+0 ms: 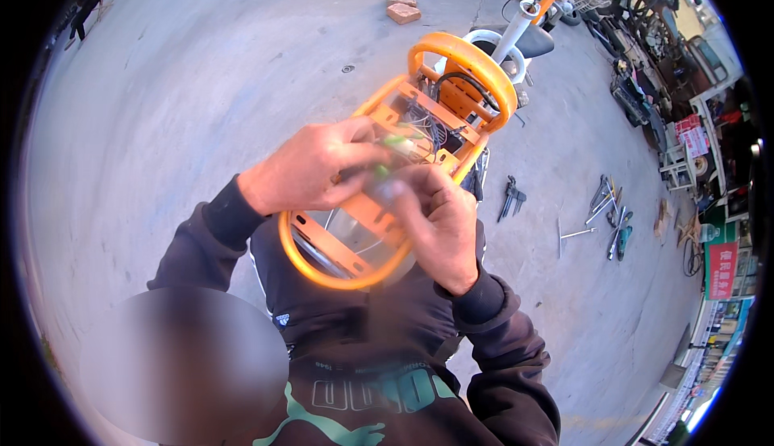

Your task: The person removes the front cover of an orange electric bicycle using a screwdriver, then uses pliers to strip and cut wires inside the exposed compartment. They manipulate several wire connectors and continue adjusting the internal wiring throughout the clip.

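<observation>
An orange tubular vehicle frame (355,282) lies in front of me, with cross plates and slots between its side tubes. My left hand (310,168) is over its left side, fingers pinched together. From the right, my right hand (439,224) comes in with thumb and fingers also closed. Between the two sets of fingertips is a small green-and-white thing (393,141), smeared by motion; its kind cannot be made out. Just beyond the fingers, thin dark wires (431,123) run loose inside the frame. A thicker black cable (463,77) curves under the raised orange loop (472,55).
A white tube (516,33) rises at the frame's far end. Two bricks (403,12) lie beyond it. On the concrete to the right are a black tool (511,197), a T-handle wrench (576,232) and a green power tool (623,243). A person (86,2) stands far left.
</observation>
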`<state>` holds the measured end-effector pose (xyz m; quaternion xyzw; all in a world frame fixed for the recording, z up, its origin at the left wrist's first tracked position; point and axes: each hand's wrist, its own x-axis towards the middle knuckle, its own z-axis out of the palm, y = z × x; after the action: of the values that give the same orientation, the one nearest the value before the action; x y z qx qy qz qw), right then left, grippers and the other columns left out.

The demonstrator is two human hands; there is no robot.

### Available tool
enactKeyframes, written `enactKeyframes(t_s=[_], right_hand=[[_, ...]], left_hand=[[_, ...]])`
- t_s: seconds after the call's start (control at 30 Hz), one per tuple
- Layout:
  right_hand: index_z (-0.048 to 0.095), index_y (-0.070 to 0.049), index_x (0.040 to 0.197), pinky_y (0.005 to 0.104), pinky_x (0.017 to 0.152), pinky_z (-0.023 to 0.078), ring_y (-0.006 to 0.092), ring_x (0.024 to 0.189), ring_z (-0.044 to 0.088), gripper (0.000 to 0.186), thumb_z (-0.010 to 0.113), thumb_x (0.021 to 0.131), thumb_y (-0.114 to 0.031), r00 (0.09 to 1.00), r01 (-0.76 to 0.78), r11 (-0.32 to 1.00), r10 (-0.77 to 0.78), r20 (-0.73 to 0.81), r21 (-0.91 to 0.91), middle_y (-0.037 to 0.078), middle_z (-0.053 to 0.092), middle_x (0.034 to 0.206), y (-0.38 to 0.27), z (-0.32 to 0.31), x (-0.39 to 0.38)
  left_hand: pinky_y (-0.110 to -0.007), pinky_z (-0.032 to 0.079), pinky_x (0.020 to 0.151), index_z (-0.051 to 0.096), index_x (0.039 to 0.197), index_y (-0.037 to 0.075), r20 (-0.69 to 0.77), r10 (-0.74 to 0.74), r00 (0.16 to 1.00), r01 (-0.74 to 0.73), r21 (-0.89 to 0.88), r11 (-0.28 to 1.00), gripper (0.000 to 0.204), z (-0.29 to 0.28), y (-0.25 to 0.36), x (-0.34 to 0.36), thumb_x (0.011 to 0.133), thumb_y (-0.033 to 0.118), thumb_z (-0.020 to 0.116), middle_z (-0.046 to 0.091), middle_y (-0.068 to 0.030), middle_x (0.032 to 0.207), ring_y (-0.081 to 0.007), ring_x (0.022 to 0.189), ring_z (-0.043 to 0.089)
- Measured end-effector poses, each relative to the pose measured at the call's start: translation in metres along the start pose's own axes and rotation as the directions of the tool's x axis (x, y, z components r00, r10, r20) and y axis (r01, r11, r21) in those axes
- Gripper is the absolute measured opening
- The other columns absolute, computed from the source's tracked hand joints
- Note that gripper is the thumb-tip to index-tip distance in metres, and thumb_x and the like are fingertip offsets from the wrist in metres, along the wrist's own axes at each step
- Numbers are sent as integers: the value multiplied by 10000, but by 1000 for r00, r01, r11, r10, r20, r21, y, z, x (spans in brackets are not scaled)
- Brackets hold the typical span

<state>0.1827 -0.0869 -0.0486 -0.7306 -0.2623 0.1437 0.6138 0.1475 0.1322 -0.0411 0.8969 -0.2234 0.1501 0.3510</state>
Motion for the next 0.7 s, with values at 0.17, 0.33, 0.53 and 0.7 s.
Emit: enactKeyframes(t_s=[0.17,0.33,0.53,0.7], right_hand=[[598,-23,882,413,559,518,341,626,653,139,730,898,-66,925,375,869,-371,75,-323,155,632,734,3,7,7],[568,-35,852,434,532,495,327,604,643,255,737,924,-213,902,430,779,-355,246,-456,136,602,699,3,2,21],[551,-88,666,379,468,461,257,505,580,332,783,852,-236,873,485,731,-437,216,-480,71,566,589,7,0,28],[557,-103,660,362,442,450,233,483,571,287,798,795,-181,852,523,744,-462,245,-416,47,578,584,9,-2,32]], left_hand=[[-416,520,677,686,1009,16,97,-17,995,7,100,995,248,-11,-6,-6,782,28,784,614,-123,907,-328,800,636],[-424,508,667,663,962,7,116,33,993,-44,96,994,234,-10,-10,-5,767,51,784,615,-108,850,-333,778,620],[-419,482,751,661,871,51,202,125,971,-124,-13,992,221,-8,-22,2,719,112,810,592,-73,785,-298,813,603],[-442,466,866,670,902,65,279,146,949,-123,-97,988,228,-10,-31,6,733,127,809,582,-59,800,-283,791,588]])
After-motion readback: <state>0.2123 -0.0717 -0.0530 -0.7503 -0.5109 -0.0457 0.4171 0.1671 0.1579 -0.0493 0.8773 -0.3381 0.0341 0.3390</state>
